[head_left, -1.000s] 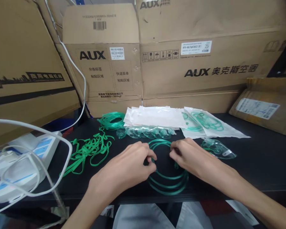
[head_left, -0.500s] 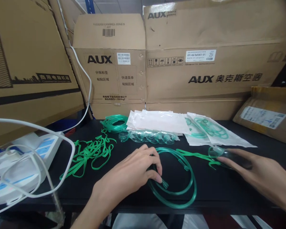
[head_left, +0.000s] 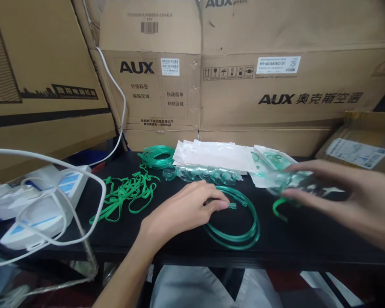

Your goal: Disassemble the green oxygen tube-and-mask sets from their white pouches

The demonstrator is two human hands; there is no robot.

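Note:
My left hand [head_left: 189,205] pinches a green oxygen tube [head_left: 240,247] close to its end, with the clear green connector [head_left: 232,205] sticking out past the fingertips. The rest of the tube lies coiled on the black table beneath and right of that hand. On the right, my right hand [head_left: 343,192] grips a clear green oxygen mask [head_left: 277,179] above the table, blurred by motion. From the mask hangs a green elastic strap [head_left: 279,208]. The fingers hide part of the mask.
Clear green masks [head_left: 205,174] lie in a row before white pouches [head_left: 211,155]. Another green tube coil [head_left: 155,157] and loose green straps [head_left: 125,194] lie left. White power strips with cables [head_left: 48,209] crowd the left edge; cardboard boxes [head_left: 160,98] stand behind.
My right hand has lifted the mask with its strap off the table. My left hand has turned the tube's end to point right. The view has shifted slightly.

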